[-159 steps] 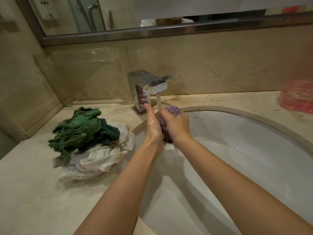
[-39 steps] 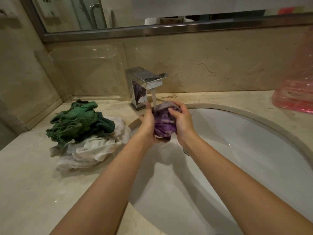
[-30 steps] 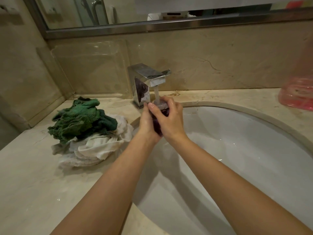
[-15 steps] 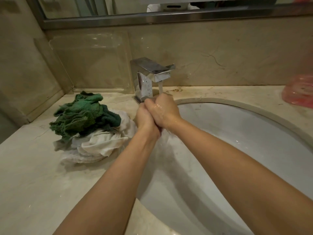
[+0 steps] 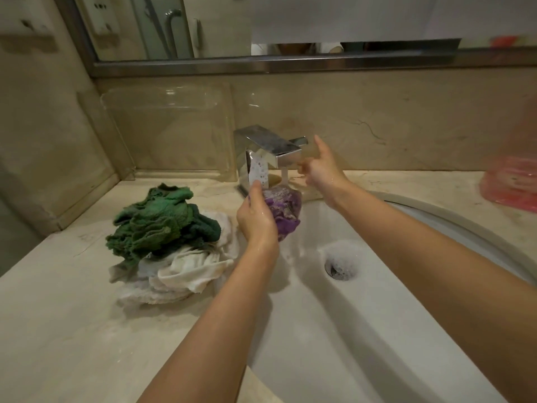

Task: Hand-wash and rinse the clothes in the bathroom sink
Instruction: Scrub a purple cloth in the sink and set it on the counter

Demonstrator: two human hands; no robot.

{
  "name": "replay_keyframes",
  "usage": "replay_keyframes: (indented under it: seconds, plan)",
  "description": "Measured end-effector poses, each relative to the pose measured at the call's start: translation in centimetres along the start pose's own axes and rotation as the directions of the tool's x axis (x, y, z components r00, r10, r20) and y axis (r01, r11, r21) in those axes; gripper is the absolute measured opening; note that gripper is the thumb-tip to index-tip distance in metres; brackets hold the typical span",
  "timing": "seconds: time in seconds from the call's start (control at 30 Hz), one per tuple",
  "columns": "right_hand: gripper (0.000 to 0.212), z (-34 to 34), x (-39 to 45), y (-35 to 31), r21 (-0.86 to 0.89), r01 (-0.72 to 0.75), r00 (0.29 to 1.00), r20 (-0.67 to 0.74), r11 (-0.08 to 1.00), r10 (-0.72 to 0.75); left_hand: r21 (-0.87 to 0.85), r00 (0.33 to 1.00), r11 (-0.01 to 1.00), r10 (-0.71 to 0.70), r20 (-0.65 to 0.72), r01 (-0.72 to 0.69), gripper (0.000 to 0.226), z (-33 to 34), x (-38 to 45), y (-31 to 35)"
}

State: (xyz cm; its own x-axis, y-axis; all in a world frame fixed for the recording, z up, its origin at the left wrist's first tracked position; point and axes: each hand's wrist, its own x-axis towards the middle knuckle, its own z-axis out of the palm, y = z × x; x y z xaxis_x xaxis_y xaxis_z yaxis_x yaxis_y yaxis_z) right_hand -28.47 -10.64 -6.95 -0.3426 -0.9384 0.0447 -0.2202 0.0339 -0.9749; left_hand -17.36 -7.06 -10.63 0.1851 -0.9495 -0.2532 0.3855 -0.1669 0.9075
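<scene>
- I see my left hand curled round the purple cloth, fingers wrapped on its far side, thumb up along the near edge, clamping it into a wet, crumpled ball.
- That purple cloth sits directly under the faucet spout, over the left rim of the sink; a thin stream of water lands on top of it.
- My right hand is off the cloth, raised just right of the spout. 1 finger points upward near the faucet's lever; the others look loosely bent, but blur hides them. It holds nothing.
- The faucet is square, chrome and mirror-bright, spotted with droplets.
- The sink is smooth white ceramic, oval, with foam gathered round the metal drain to the right of my left wrist.
- Left of my left hand, a rumpled green towel, nubby in texture, lies atop a white cloth, both heaped on the beige marble counter.
- Far right of my right hand, a translucent pink plastic container stands on the counter, blurred.
</scene>
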Motion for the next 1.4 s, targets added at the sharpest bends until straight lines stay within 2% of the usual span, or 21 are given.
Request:
replay_keyframes:
  seconds: [0.23,0.33,0.43,0.5,0.57,0.63,0.67,0.7,0.77,0.83,0.87,0.93,1.03,1.1,1.13,1.17,1.2,1.23,1.3,1.37,1.4]
  plan:
    - [0.050,0.9,-0.4,-1.1,0.195,0.038,0.999,-0.046,0.980,-0.030,0.033,1.000,0.999,0.022,-0.013,-0.021,0.028,0.0,0.7,-0.3]
    - [0.053,0.3,-1.6,-1.2,0.148,0.040,0.998,0.046,0.988,-0.047,0.071,1.000,0.997,-0.007,-0.020,0.008,0.036,0.0,1.2,-0.4]
    - [0.059,-1.8,-3.5,-1.0,0.058,-0.092,0.967,0.242,0.994,0.076,0.084,0.995,0.996,-0.031,0.095,0.023,0.031,0.2,0.6,-0.5]
    - [0.065,-3.4,-5.0,0.2,0.015,-0.301,0.853,0.452,0.954,0.262,0.125,0.970,0.990,0.025,0.243,-0.057,0.026,0.3,-0.2,-0.3]
    - [0.073,-4.9,-6.5,1.7,0.014,-0.487,0.656,0.666,0.873,0.355,0.168,0.884,0.955,0.148,0.444,-0.244,0.026,0.3,-1.4,-0.3]
    - [0.086,-6.4,-7.6,3.1,0.026,-0.600,0.499,0.794,0.800,0.348,0.159,0.702,0.898,0.200,0.683,-0.411,0.033,0.2,-2.6,-0.2]
    - [0.088,-7.2,-7.9,3.7,0.025,-0.619,0.469,0.814,0.785,0.343,0.145,0.606,0.884,0.178,0.775,-0.444,0.035,0.1,-3.0,-0.3]
    - [0.085,-7.8,-8.2,4.1,0.015,-0.615,0.473,0.807,0.789,0.353,0.145,0.530,0.876,0.140,0.836,-0.461,0.036,0.1,-3.2,-0.5]
    - [0.057,-8.6,-9.0,4.5,-0.057,-0.551,0.553,0.722,0.833,0.416,0.184,0.427,0.838,0.064,0.902,-0.514,0.036,0.1,-3.4,-1.2]
    - [0.027,-9.1,-9.9,5.0,-0.150,-0.481,0.649,0.602,0.864,0.466,0.218,0.373,0.725,0.057,0.926,-0.653,0.036,0.0,-3.3,-2.2]
    - [0.022,-9.3,-10.3,5.4,-0.165,-0.469,0.692,0.542,0.868,0.477,0.227,0.350,0.635,0.074,0.934,-0.738,0.036,0.0,-3.5,-2.6]
    - [0.020,-9.9,-11.0,6.1,-0.134,-0.480,0.759,0.432,0.867,0.487,0.244,0.309,0.461,0.069,0.949,-0.853,0.039,0.1,-4.0,-3.3]
    - [0.022,-10.7,-12.0,6.1,-0.120,-0.454,0.833,0.294,0.883,0.468,0.288,0.281,0.322,-0.067,0.957,-0.902,0.068,0.1,-5.0,-3.6]
    - [0.025,-11.0,-12.7,5.6,-0.187,-0.412,0.864,0.232,0.892,0.448,0.234,0.225,0.090,-0.099,0.969,-0.968,0.093,0.3,-5.4,-4.1]
    - [0.025,-10.8,-13.0,5.3,-0.242,-0.382,0.877,0.209,0.892,0.432,0.244,0.245,-0.025,-0.113,0.963,-0.969,0.102,0.6,-5.6,-4.4]
    - [0.024,-10.5,-13.3,4.9,-0.307,-0.345,0.890,0.192,0.887,0.413,0.298,0.309,-0.106,-0.117,0.944,-0.949,0.106,0.9,-6.1,-4.4]
    - [0.021,-10.0,-13.6,4.7,-0.383,-0.299,0.906,0.174,0.874,0.386,0.369,0.383,-0.134,-0.096,0.919,-0.920,0.100,1.2,-6.3,-4.5]
    - [0.018,-9.6,-13.8,4.4,-0.469,-0.241,0.926,0.149,0.849,0.346,0.428,0.437,-0.142,-0.045,0.898,-0.893,0.083,1.4,-6.5,-4.3]
    - [0.017,-8.8,-13.9,4.4,-0.647,-0.089,0.972,0.111,0.758,0.209,0.464,0.469,-0.252,0.047,0.882,-0.849,0.038,1.4,-6.4,-4.1]
    - [0.015,-8.3,-14.2,4.3,-0.778,0.085,0.991,0.133,0.623,0.030,0.449,0.464,-0.391,0.062,0.884,-0.803,0.020,1.1,-6.8,-3.7]
    - [0.008,-8.2,-14.2,4.3,-0.837,0.161,0.986,0.158,0.522,-0.050,0.460,0.480,-0.414,0.062,0.875,-0.786,0.014,0.9,-6.9,-3.6]
